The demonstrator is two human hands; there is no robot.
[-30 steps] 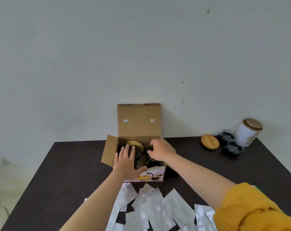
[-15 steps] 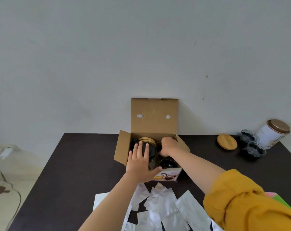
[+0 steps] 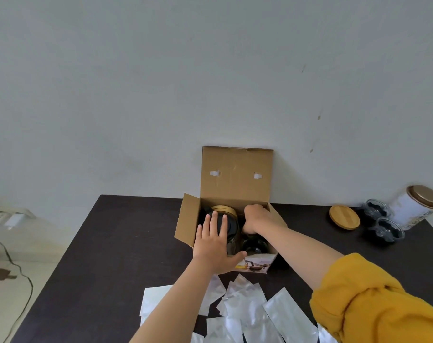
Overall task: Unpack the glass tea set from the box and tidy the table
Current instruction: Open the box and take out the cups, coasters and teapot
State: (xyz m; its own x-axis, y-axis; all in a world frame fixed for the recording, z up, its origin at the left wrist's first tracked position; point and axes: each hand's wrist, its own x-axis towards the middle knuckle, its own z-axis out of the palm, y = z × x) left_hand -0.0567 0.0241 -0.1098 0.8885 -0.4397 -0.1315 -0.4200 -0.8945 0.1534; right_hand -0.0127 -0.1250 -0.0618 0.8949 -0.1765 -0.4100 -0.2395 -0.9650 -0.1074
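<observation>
No readable text anywhere. Box (image 3: 235,174) front carries printed product picture, lettering too small to make out. White tin (image 3: 414,211) at far right shows dark print near base, blurred, illegible.

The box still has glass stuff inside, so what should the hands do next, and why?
Probably lift the right hand straight up with whatever it grips. It is curled inside the open cardboard box, though what it holds is hidden. The left hand lies flat on the glass teapot with the wooden lid, steadying it, and a glass cup sits below the right wrist, so rise slowly.
</observation>
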